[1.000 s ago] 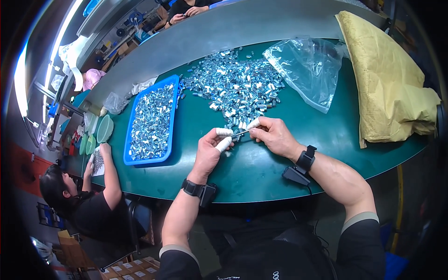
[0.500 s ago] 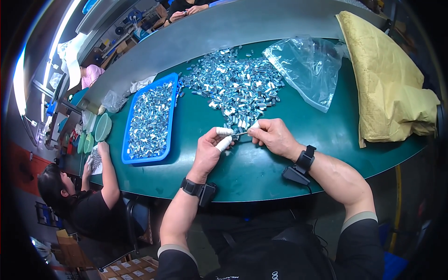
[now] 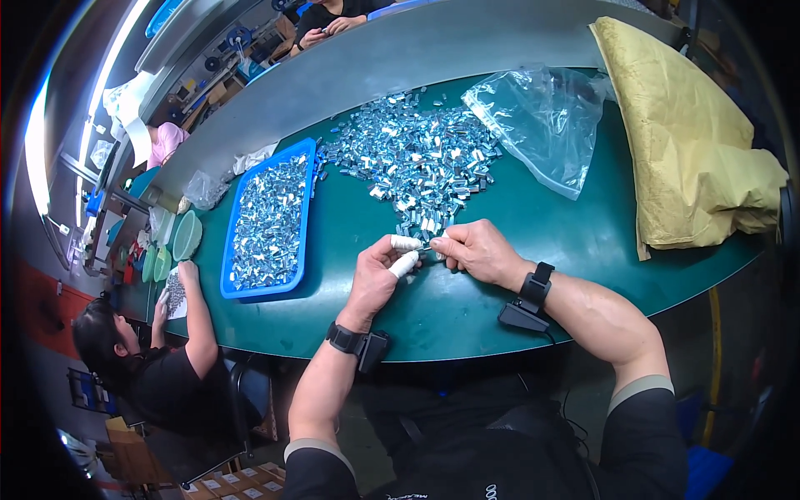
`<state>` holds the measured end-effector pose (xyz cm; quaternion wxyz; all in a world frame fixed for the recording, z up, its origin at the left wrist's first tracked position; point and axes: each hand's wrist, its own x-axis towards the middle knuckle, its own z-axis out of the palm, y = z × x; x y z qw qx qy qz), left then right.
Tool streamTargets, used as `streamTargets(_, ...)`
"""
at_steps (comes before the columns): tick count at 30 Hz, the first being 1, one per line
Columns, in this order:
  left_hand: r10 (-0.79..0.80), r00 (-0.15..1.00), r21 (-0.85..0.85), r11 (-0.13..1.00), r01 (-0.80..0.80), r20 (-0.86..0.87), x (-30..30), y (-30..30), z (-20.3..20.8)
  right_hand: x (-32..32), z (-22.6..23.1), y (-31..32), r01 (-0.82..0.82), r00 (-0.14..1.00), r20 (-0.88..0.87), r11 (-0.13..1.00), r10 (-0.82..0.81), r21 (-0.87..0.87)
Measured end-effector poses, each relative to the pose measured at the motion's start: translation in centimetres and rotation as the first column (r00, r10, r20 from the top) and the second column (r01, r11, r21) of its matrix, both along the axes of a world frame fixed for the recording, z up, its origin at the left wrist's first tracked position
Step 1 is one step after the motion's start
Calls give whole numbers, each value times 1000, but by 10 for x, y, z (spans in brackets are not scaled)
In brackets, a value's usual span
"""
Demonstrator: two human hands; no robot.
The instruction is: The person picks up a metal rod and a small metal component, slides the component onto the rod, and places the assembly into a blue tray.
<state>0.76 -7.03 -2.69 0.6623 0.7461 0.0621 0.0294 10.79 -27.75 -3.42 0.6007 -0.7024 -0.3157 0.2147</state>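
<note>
At the near tip of a heap of small shiny metal pieces (image 3: 408, 154), both my hands meet fingertip to fingertip. White wrapping covers the thumb and a finger of my left hand (image 3: 379, 275), which is closed in a pinch on a small metal piece (image 3: 426, 247). My right hand (image 3: 479, 252) is closed too, its thumb and forefinger pressed on a thin metal rod. The fingers hide most of the rod now, and where it meets the piece is too small to make out. Left of the heap, a blue tray (image 3: 307, 217) holds many similar pieces.
A clear plastic bag (image 3: 546, 125) lies beyond my right hand, beside a large yellow sack (image 3: 687, 150). Behind the green table (image 3: 350, 275) runs a grey raised panel (image 3: 467, 50). To the left, a co-worker (image 3: 167, 358) sits near green baskets (image 3: 188, 236). Another person's hands (image 3: 329, 29) show beyond the panel.
My hands have drawn closer together, my right hand shifting slightly left. The rod, visible between the fingertips before, is now mostly covered. The view has shifted a little.
</note>
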Motion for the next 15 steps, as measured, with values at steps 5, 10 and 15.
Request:
streamTargets(5,7,1000,3,1000,-7,14,1,1,-2,1,3,1,14,992,124,997,-4,-80)
streamTargets(10,-5,1000,14,1000,4,31,0,1,-2,1,1,1,-19,997,78,997,25,-77)
streamTargets(15,9,1000,54,999,-10,25,-5,2,7,2,-2,-1,-41,999,-5,999,41,5)
